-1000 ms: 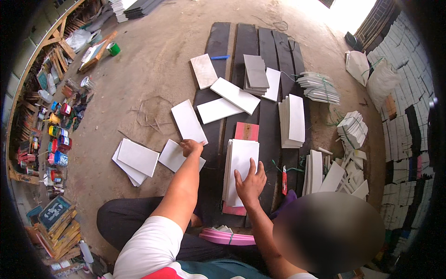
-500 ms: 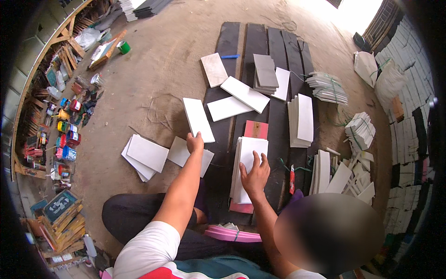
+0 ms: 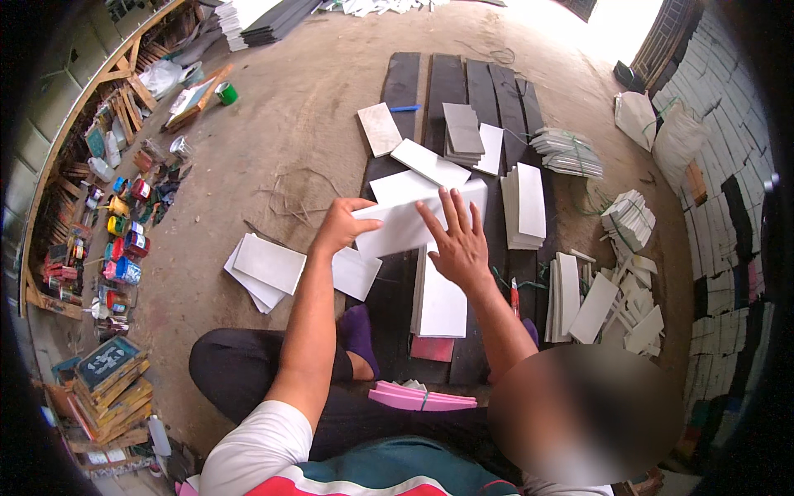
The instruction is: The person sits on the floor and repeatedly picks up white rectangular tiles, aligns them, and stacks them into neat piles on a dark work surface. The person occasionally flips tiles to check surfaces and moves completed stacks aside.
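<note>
White panel (image 3: 399, 230) is hanging tilted above the black boards (image 3: 395, 326), its near edge reaching over the top of a white stack (image 3: 442, 302). Left hand (image 3: 343, 225) is pinching the panel's left end, thumb lying along the near face, fingers curling behind; wrist is bending inward, forearm rising steeply from the lower edge. Right hand (image 3: 459, 244) is spreading its fingers wide, pointing up and leftward over the panel's right part, back of hand facing the camera; whether fingertips are pressing on the panel, cannot tell. Right forearm is slanting in from lower right. White stack is sitting on a pink board (image 3: 432, 349). Right of it, a red cutter (image 3: 514, 299) is lying near a taller white pile (image 3: 523, 207). Farther up, a grey-topped pile (image 3: 461, 128) is resting beside loose panels.
</note>
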Available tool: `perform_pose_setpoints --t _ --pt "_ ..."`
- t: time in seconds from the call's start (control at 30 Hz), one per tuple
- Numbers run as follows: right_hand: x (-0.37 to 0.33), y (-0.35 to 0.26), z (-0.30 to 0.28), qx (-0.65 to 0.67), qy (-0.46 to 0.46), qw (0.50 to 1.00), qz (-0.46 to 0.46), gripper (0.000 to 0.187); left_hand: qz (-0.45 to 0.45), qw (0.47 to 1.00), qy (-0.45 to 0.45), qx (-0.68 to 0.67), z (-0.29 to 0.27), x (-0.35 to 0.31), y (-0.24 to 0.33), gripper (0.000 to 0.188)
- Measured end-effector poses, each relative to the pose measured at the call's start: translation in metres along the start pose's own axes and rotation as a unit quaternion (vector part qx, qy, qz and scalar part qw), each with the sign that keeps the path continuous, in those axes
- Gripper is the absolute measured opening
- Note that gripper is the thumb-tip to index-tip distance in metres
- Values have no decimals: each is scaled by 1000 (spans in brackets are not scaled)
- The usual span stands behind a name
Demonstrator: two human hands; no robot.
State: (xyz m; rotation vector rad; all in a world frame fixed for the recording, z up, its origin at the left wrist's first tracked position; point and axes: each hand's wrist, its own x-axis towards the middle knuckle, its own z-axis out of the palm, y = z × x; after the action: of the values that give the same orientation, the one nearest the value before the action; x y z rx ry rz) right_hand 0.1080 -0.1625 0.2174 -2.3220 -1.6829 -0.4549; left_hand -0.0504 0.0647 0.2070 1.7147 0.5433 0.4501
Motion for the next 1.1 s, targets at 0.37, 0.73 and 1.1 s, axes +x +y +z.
perform_pose_setpoints --t 0.37,0.73,1.1 --pt "-46 14 -25 -20 -73 993 -95 110 -28 987 -128 -94 52 6 -4 27" --pt "-72 -26 30 93 -160 895 405 101 -99 957 118 -247 171 -52 -148 55" --pt "-82 -41 69 84 -206 876 427 100 -151 973 101 -144 195 -93 -145 70"
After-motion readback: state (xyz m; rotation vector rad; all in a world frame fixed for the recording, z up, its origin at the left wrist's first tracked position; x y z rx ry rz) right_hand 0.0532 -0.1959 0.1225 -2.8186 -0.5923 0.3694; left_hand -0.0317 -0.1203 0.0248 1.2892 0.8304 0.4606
